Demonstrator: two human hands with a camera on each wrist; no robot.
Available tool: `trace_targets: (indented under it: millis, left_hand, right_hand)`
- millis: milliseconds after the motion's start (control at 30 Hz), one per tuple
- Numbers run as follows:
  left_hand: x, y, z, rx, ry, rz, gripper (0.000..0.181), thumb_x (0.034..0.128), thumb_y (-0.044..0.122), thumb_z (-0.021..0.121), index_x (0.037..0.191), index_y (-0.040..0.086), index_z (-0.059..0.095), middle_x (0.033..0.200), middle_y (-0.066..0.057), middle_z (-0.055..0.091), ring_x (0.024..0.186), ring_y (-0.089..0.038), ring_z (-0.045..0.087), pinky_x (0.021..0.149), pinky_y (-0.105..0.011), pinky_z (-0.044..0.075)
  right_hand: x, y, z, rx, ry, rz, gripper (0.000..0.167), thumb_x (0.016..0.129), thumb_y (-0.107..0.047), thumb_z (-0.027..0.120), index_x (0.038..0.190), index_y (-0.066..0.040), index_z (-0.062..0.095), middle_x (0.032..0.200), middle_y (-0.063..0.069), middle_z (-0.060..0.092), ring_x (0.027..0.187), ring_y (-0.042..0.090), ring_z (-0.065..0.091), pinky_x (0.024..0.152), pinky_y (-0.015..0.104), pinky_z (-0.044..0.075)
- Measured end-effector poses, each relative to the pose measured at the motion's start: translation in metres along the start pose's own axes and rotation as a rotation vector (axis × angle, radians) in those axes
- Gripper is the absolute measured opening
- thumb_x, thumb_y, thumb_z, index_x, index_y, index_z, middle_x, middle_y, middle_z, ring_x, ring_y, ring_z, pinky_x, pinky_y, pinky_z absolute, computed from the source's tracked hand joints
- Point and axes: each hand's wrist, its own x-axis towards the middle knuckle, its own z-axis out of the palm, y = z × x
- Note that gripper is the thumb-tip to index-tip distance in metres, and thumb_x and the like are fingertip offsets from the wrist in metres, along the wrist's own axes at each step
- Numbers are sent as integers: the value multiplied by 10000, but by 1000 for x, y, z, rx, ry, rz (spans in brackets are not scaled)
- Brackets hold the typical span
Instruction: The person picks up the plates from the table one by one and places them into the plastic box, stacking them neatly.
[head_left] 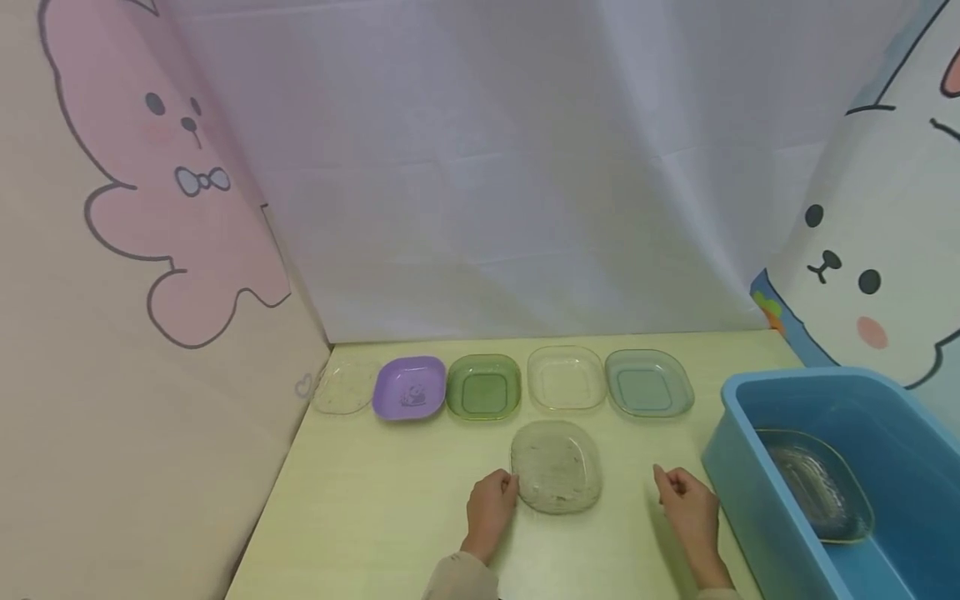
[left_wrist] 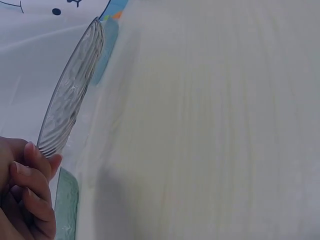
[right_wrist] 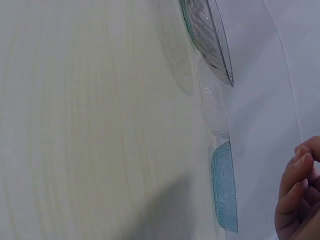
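Observation:
My left hand pinches the left rim of a clear, rippled plate between thumb and fingers. In the left wrist view that plate is held up off the table by its edge, its ridged underside showing. My right hand is over the table, between the plate and the blue tub, with its fingers curled and nothing in them. The right wrist view shows the same curled fingers at the right edge, apart from any dish.
Along the back stand a clear dish, a purple dish, a green dish, another clear dish and a pale blue-green dish. A blue tub at the right holds a clear bluish dish.

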Motion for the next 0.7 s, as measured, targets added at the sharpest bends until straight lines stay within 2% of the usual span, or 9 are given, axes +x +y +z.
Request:
trace_targets:
  millis: [200, 400, 700]
  left_hand:
    - [-1, -3, -16, -12, 15, -23, 239, 890, 236, 580, 688, 110, 602, 530, 63, 521, 459, -17, 375, 428, -201, 312]
    - [3, 4, -31, -41, 33, -22, 222, 878, 225, 586, 694, 106, 621, 523, 50, 549, 445, -20, 375, 437, -205, 311]
    - [13, 22, -53, -53, 78, 55, 239, 888, 229, 573, 687, 115, 633, 507, 56, 559, 419, 5, 350, 422, -192, 306]
  right_hand:
    - [0, -1, 2, 10, -23, -5, 329, 882, -281, 597, 662, -38, 581, 482, -100, 500, 430, 46, 436, 443, 226, 331]
    - [-1, -3, 2, -1, -51, 7, 341, 894, -295, 578, 685, -26, 590, 504, -68, 523, 436, 54, 431, 443, 233, 326]
    - [0, -5, 4, -24, -40, 35, 312, 893, -265, 576, 678, -38, 576, 516, -40, 526, 446, 73, 415, 437, 236, 322]
